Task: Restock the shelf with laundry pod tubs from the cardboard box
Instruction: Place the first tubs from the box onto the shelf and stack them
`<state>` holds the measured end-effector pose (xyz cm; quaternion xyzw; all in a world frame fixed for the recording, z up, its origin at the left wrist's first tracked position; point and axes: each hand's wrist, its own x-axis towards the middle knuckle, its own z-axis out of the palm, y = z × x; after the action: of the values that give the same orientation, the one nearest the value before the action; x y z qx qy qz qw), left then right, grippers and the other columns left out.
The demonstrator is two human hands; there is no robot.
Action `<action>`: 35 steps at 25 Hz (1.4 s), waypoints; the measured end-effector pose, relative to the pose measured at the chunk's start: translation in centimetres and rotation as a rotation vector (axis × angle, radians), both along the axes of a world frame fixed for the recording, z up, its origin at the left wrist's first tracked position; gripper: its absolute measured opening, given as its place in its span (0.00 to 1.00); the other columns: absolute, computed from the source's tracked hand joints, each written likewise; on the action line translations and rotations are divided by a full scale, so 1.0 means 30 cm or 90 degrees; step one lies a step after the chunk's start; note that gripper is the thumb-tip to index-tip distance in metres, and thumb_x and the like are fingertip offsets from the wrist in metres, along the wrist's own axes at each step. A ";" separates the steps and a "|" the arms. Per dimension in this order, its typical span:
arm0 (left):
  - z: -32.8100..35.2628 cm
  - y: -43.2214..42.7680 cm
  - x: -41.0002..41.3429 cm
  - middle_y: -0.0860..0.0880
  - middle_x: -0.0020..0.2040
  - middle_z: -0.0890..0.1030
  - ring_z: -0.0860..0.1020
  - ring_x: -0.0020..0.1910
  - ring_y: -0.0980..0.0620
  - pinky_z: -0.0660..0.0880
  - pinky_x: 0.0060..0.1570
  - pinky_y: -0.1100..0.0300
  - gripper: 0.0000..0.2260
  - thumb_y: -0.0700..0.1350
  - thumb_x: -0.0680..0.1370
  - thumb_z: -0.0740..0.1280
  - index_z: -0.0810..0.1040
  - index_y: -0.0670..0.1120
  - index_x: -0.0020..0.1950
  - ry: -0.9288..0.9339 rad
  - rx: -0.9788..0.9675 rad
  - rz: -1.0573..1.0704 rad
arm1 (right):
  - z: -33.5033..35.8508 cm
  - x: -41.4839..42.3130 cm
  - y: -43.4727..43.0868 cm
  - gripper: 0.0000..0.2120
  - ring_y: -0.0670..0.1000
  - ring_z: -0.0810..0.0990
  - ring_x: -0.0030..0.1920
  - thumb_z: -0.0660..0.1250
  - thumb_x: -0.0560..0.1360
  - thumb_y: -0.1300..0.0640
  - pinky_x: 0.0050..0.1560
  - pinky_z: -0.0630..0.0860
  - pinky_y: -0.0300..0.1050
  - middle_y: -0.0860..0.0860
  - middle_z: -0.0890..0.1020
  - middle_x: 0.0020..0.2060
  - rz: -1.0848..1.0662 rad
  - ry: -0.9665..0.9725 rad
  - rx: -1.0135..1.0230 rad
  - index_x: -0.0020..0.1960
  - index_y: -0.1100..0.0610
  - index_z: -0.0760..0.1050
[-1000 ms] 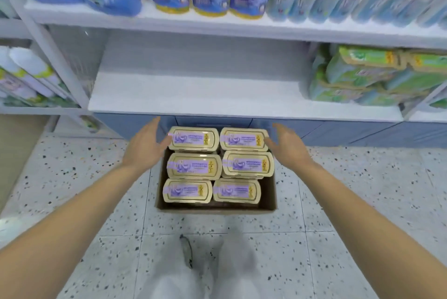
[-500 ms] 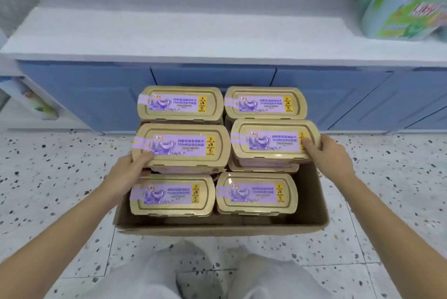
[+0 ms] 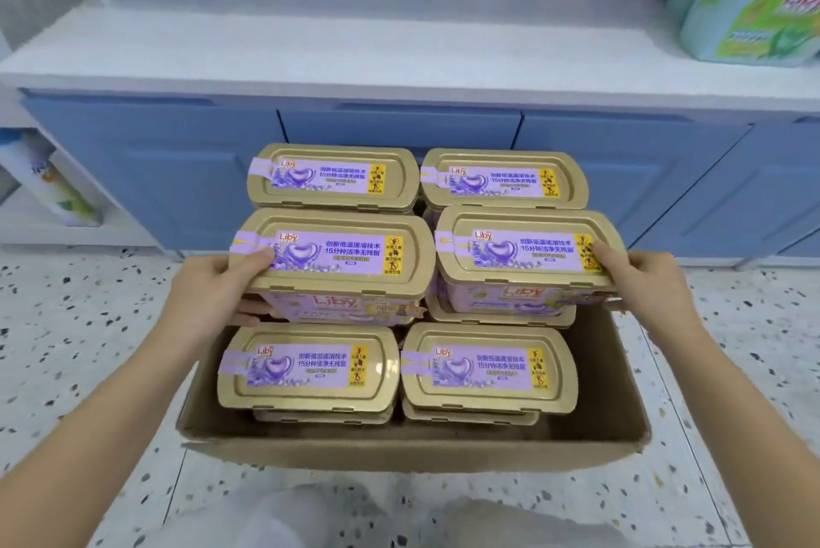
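Raised from the cardboard box point(image 3: 399, 452) since a moment ago, the left tub point(image 3: 337, 254) hangs pinched at its outer end by our left hand point(image 3: 208, 299), thumb on lid, and the right tub point(image 3: 523, 252) likewise by our right hand point(image 3: 643, 285). Held one-ended, each may tip inward and drop before the far shelf point(image 3: 355, 55).

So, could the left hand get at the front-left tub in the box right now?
Likely not yet: the left hand is busy gripping the middle-left tub. The front-left tub lies uncovered close by in the cardboard box, so the way is otherwise free.
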<state>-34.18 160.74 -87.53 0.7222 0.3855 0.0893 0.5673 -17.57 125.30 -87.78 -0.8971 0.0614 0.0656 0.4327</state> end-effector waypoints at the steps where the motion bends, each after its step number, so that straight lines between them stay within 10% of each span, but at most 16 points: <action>1: -0.005 -0.001 -0.001 0.53 0.23 0.81 0.81 0.25 0.51 0.79 0.30 0.56 0.09 0.49 0.75 0.65 0.78 0.46 0.39 -0.003 0.013 0.012 | 0.005 -0.005 0.002 0.18 0.62 0.83 0.39 0.64 0.73 0.46 0.47 0.80 0.60 0.63 0.82 0.34 -0.001 0.003 0.010 0.32 0.58 0.76; 14: 0.109 0.023 -0.021 0.43 0.28 0.83 0.82 0.33 0.40 0.81 0.29 0.57 0.14 0.47 0.75 0.67 0.80 0.38 0.35 -0.020 0.039 0.043 | 0.235 0.025 -0.040 0.26 0.63 0.81 0.39 0.63 0.74 0.48 0.38 0.71 0.50 0.67 0.82 0.33 0.075 -0.045 -0.057 0.35 0.71 0.77; 20: 0.341 0.107 0.075 0.45 0.19 0.79 0.78 0.18 0.49 0.78 0.22 0.59 0.14 0.46 0.74 0.67 0.77 0.36 0.34 -0.099 0.040 0.075 | 0.496 0.168 -0.012 0.20 0.52 0.79 0.24 0.65 0.74 0.50 0.33 0.76 0.42 0.58 0.80 0.24 0.075 -0.121 0.014 0.31 0.65 0.76; 25: 0.533 0.175 0.266 0.46 0.21 0.79 0.78 0.18 0.50 0.79 0.24 0.56 0.13 0.47 0.73 0.67 0.78 0.37 0.37 -0.155 0.074 0.048 | 0.610 0.344 0.087 0.18 0.65 0.83 0.37 0.66 0.73 0.51 0.46 0.79 0.63 0.65 0.80 0.35 0.046 -0.158 0.057 0.33 0.65 0.74; 35: 0.629 0.323 0.587 0.35 0.40 0.82 0.81 0.34 0.39 0.80 0.31 0.53 0.18 0.49 0.72 0.66 0.79 0.33 0.49 -0.158 0.092 0.043 | 0.684 0.591 0.274 0.19 0.65 0.84 0.37 0.65 0.72 0.48 0.45 0.81 0.62 0.66 0.83 0.39 0.029 -0.165 0.021 0.35 0.64 0.76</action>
<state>-16.58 170.43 -68.66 0.7314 0.3290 0.2245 0.5535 0.15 133.51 -67.27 -0.8919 -0.0164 -0.0405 0.4501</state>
